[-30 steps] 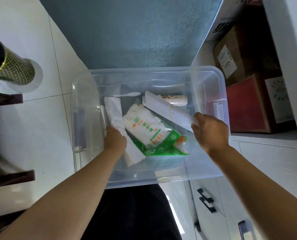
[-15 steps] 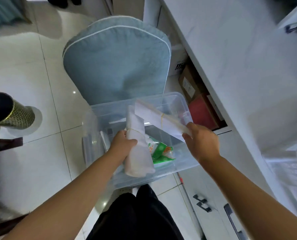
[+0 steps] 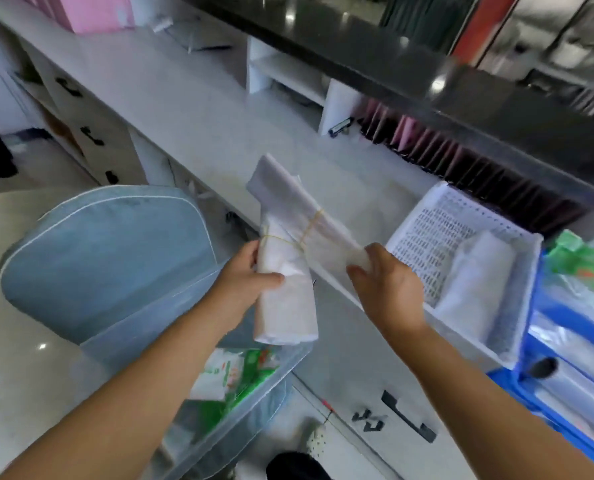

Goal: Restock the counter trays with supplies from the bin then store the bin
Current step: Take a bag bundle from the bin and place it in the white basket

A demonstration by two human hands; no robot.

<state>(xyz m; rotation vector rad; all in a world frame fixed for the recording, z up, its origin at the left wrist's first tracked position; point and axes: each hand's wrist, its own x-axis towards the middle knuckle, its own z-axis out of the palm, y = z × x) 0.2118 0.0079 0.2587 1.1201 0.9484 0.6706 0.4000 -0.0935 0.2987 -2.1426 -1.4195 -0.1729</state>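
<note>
Left hand (image 3: 250,282) grips short bag bundle (image 3: 285,313); right hand (image 3: 385,289) pinches end of long bundle (image 3: 288,192). Both held in air, just left of white tray (image 3: 437,230). Likely light, soft, slippery: hold near rubber bands.

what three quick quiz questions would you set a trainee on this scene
1. True or false: the white tray on the counter already holds a wrapped white pack.
2. The left hand grips: A a short banded bundle; B a cup; C scissors.
3. Fill in: the right hand grips a long banded bundle, and the green-and-white packet lies in the clear ___.
Key: 1 true; 2 A; 3 bin.
</note>
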